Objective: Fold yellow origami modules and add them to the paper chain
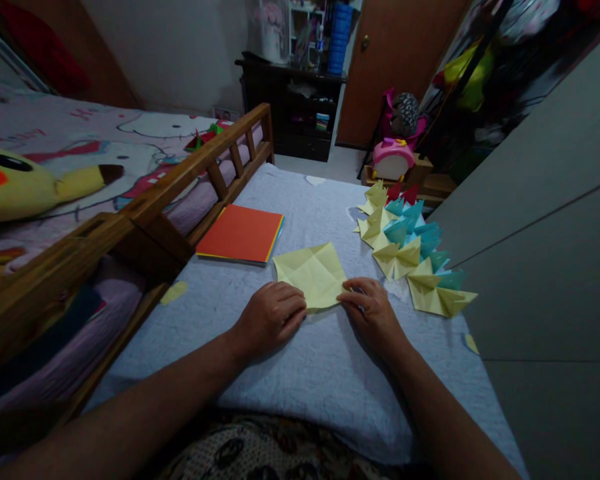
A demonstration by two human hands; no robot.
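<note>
A creased sheet of pale yellow paper (313,272) lies in front of me on the light cloth. My left hand (273,312) is closed at its near left edge, fingers curled and the tips partly hidden. At the near right corner, my right hand (373,308) pinches the same sheet between thumb and fingers. Crease lines cross the paper, and its far corner points away from me. Beyond my left hand is a stack of coloured paper (243,233) with an orange-red sheet on top.
Folded yellow paper pieces (395,257), with blue-green (413,227) and red ones (403,194), stand in rows along the right side. A wooden bed rail (195,163) borders the left, with a yellow plush toy (25,187) beyond. White cabinet panels (550,267) rise on the right.
</note>
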